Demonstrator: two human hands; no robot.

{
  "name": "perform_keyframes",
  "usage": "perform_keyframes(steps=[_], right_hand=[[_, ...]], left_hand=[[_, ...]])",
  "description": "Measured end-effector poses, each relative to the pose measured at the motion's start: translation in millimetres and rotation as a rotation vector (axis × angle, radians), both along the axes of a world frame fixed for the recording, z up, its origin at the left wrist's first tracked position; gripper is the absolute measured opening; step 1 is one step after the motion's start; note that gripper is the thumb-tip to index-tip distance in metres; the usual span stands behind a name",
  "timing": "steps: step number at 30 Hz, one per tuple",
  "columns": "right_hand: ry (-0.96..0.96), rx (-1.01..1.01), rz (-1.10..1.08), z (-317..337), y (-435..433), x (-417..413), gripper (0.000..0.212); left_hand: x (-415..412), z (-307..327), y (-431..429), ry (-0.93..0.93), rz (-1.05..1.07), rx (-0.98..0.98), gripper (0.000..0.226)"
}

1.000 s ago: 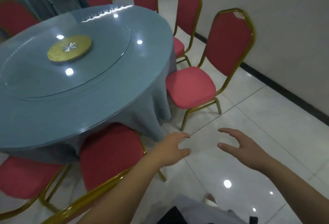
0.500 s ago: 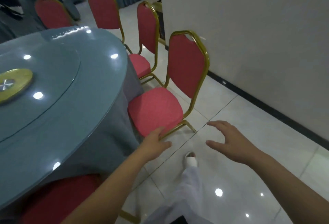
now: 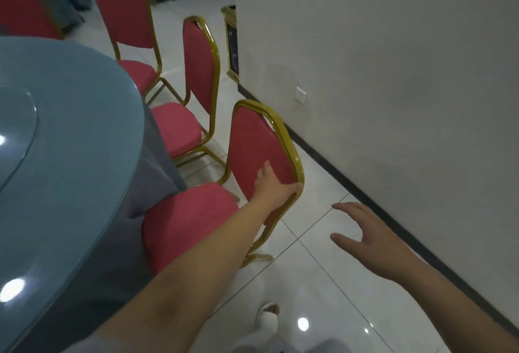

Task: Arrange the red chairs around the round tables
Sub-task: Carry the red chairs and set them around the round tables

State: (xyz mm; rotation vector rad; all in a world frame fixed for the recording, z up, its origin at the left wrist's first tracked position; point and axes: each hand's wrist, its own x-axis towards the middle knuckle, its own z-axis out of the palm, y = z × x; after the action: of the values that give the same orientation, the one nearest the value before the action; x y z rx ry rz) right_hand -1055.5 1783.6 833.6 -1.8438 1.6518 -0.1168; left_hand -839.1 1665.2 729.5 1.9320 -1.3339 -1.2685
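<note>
Two hands out: left hand [image 3: 273, 184] gripping the backrest edge of the red padded gold-framed chair [image 3: 252, 139], seat right up against the round blue-grey clothed table [image 3: 78, 133]; right hand [image 3: 362, 237] loose, fingers spread, hovering over the glossy white tiled floor [image 3: 323, 282]
</note>
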Motion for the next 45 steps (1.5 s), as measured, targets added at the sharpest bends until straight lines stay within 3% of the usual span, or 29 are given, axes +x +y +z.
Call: perform_keyframes(steps=[6,14,20,24,30,36,41,45], right_hand=[[-0.025,-0.014,0.103,2,-90,-3,0.061],[0.008,-0.103,0.468,-14,-246,37,0.071],[0.122,-0.141,1.063,-33,-329,91,0.104],[0.290,-0.189,1.419,-62,-345,120,0.093],[0.044,-0.323,1.411,-100,-261,139,0.048],[0.050,-0.370,1.400,-105,-179,168,0.017],[0.074,-0.351,1.378,-97,-154,211,0.011],[0.090,-0.331,1.310,-86,-133,239,0.024]], left_hand=[[-40,-14,-73,0.002,0.135,0.117,0.129],[-52,-28,-73,0.078,0.248,0.147,0.132],[-51,-3,-20,0.089,0.294,0.236,0.128],[-47,11,45,0.102,0.344,0.308,0.117],[-57,33,164,-0.059,0.646,0.351,0.095],[-44,15,242,-0.192,1.072,0.301,0.069],[1,11,254,-0.303,1.113,0.277,0.022],[36,10,268,-0.324,1.112,0.265,0.027]])
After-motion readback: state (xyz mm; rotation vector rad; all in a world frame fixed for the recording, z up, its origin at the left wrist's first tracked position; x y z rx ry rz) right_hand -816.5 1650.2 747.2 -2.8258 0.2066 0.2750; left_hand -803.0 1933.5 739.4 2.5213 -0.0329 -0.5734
